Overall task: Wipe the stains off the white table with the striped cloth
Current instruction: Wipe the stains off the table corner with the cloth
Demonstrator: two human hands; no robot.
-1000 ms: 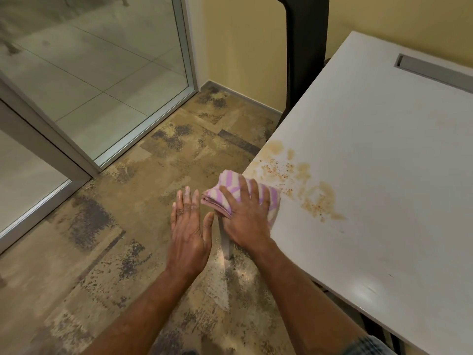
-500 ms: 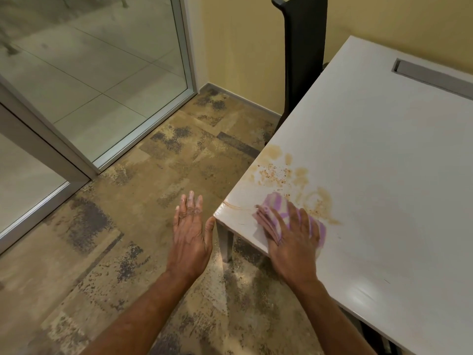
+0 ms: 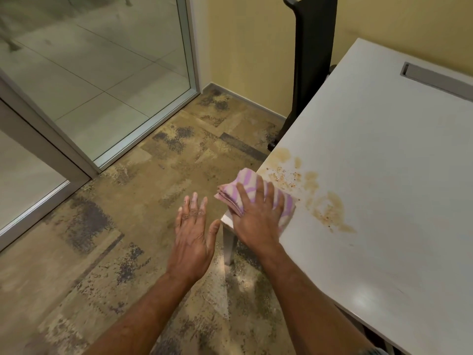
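Observation:
The white table (image 3: 384, 201) fills the right side, its near-left corner close to my hands. Brown stains (image 3: 314, 193) with dark specks run along its left edge. A folded pink-and-white striped cloth (image 3: 245, 185) lies on that corner, partly hanging past the edge. My right hand (image 3: 258, 216) presses flat on the cloth, fingers spread over it. My left hand (image 3: 194, 234) hovers over the floor just left of the corner, flat, fingers apart, holding nothing.
A black chair back (image 3: 312, 52) stands against the yellow wall behind the table's left edge. A grey cable slot (image 3: 435, 78) sits in the tabletop at the far right. A glass door (image 3: 102, 73) with a metal frame is at the left, over patterned carpet (image 3: 128, 226).
My right hand slid the cloth right onto the stains half a second ago, then back left to the table corner. My left hand stayed beside the corner.

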